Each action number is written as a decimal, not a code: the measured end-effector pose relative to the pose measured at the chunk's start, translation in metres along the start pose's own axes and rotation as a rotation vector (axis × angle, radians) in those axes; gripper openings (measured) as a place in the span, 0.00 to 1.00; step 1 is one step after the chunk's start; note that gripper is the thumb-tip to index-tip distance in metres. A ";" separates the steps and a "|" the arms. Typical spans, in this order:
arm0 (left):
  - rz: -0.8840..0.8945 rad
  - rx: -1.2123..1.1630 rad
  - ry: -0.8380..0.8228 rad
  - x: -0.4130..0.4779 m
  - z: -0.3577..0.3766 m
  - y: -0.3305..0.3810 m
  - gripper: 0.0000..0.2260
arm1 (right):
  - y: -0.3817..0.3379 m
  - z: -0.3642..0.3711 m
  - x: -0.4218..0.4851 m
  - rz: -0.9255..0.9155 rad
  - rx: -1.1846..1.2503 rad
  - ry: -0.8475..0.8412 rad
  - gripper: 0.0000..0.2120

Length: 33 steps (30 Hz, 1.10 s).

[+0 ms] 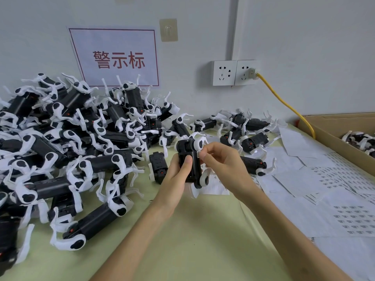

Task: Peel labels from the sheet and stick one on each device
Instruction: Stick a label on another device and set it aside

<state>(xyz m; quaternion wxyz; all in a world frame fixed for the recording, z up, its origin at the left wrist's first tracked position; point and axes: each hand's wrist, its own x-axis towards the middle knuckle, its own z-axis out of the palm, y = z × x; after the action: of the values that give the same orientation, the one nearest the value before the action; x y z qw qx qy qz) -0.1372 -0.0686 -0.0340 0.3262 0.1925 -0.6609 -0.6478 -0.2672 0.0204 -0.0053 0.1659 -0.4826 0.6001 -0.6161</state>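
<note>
Fingers [209, 160] of R pinch label [199, 154], L hand [174, 175] grips device [195, 169]

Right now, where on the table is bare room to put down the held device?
Bare green table lies near you, between the device pile on the left and the label sheets on the right. Farther back, devices crowd it.
</note>
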 end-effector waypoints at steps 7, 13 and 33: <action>0.023 0.050 0.017 0.001 -0.001 -0.002 0.09 | 0.001 0.001 0.000 -0.012 -0.035 0.009 0.06; 0.053 0.065 0.011 0.002 0.000 -0.005 0.09 | 0.000 0.003 -0.001 -0.001 -0.028 0.025 0.06; 0.092 0.099 -0.003 0.000 0.003 -0.004 0.05 | -0.001 0.002 -0.001 0.044 -0.018 0.048 0.08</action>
<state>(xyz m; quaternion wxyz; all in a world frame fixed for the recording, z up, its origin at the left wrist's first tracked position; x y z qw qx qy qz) -0.1399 -0.0674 -0.0374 0.3448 0.1768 -0.7008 -0.5989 -0.2649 0.0201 -0.0053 0.1607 -0.4560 0.6197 -0.6183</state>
